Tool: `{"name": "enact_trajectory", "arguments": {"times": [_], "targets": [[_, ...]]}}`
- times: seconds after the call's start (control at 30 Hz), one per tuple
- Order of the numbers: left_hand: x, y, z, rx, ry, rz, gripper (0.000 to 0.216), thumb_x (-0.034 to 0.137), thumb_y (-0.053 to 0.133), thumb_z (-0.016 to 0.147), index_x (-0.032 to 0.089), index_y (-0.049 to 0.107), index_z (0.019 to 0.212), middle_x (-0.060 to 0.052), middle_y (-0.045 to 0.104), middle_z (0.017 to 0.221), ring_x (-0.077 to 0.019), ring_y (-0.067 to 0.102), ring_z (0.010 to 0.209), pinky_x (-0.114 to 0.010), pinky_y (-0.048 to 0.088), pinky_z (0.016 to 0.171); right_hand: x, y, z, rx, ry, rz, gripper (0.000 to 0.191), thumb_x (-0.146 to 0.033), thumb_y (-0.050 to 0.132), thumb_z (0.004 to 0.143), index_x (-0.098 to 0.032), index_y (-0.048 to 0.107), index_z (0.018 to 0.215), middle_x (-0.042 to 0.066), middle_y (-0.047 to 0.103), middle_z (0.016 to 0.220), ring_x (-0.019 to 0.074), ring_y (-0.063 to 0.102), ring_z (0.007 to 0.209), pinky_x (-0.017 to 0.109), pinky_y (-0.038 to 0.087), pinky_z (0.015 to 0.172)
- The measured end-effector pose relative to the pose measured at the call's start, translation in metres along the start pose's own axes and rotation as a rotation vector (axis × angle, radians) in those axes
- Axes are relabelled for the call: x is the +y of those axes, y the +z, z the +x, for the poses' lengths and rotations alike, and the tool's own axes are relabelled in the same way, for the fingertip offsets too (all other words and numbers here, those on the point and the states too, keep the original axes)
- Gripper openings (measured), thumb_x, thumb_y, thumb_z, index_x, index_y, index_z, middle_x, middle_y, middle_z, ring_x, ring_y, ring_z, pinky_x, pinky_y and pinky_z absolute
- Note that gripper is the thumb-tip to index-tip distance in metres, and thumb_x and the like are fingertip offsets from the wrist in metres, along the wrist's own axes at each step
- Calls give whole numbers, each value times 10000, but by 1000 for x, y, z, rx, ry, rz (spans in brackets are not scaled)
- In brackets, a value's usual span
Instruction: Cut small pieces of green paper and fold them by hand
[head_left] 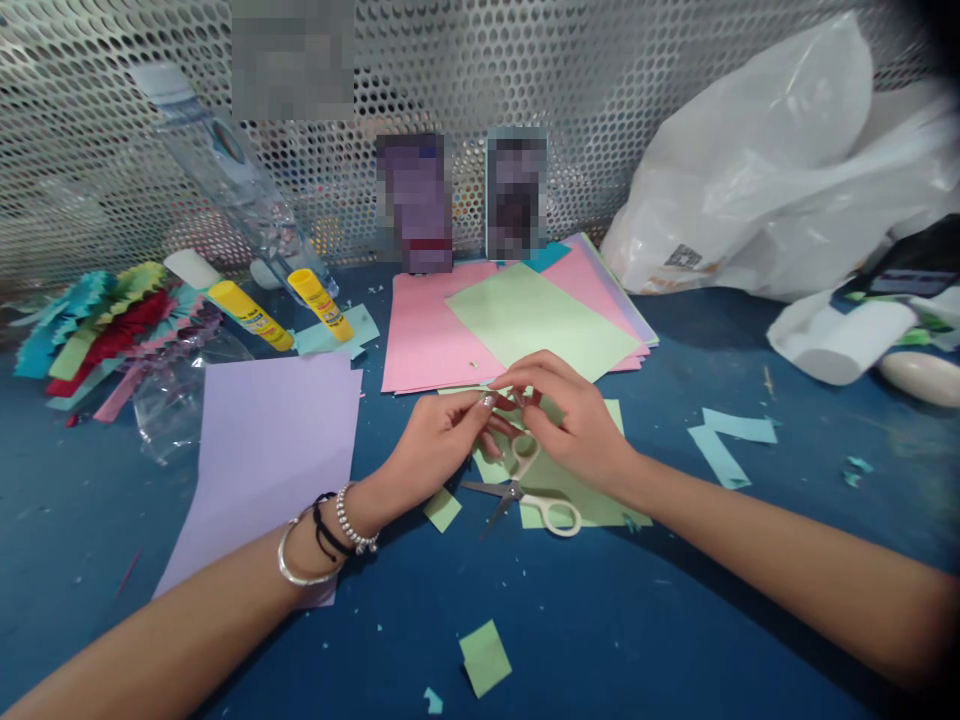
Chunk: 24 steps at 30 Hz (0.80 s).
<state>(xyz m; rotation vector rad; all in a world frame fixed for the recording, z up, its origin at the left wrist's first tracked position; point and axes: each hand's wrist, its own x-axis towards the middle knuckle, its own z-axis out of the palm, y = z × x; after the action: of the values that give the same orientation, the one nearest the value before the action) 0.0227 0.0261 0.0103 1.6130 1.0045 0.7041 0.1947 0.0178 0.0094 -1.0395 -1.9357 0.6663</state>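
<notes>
My left hand [457,425] and my right hand [566,420] meet over the middle of the table, fingertips close together. Thumb and fingers are pinched on both; whatever lies between them is too small and hidden to name. Just below the hands, white-handled scissors [512,492] lie with their blades apart, partly over green paper [585,490]. A small green paper square [443,510] rests left of the blades. Another green square [486,658] lies nearer to me. Behind my hands, a light green sheet [544,320] tops pink sheets [427,330].
Purple paper [277,430] lies left, near two yellow glue sticks [321,303], a clear bottle [240,180] and pleated colored paper [112,330]. Two blurred phones [516,195] lean on the perforated metal panel [585,70]. A white plastic bag [750,180] and blue paper strips [724,450] are right.
</notes>
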Motion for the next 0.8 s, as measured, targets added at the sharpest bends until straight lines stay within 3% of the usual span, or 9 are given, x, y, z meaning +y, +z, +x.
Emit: {"name": "enact_trajectory", "arguments": {"times": [0.23, 0.57, 0.8], "targets": [[2, 2, 1, -4, -4, 6, 336, 329, 349, 925, 153, 610, 1042, -74, 702, 856, -96, 629, 570, -207, 435, 497, 0, 0, 1, 43, 16, 18, 382, 47, 411, 717, -222, 519, 966, 22, 510, 964, 135, 527, 840, 287, 463, 720], [2, 1, 1, 31, 46, 133, 261, 277, 388, 918, 156, 618, 905, -3, 652, 615, -68, 558, 516, -187, 411, 519, -2, 0, 1, 33, -5, 10, 349, 39, 406, 728, -218, 512, 939, 30, 494, 962, 144, 526, 885, 295, 455, 741], [4, 2, 0, 24, 59, 159, 258, 272, 382, 912, 155, 612, 904, -8, 658, 635, -74, 557, 509, -196, 416, 510, -3, 1, 0, 34, -15, 13, 368, 36, 410, 723, -229, 513, 956, 32, 494, 975, 148, 519, 881, 290, 457, 708]]}}
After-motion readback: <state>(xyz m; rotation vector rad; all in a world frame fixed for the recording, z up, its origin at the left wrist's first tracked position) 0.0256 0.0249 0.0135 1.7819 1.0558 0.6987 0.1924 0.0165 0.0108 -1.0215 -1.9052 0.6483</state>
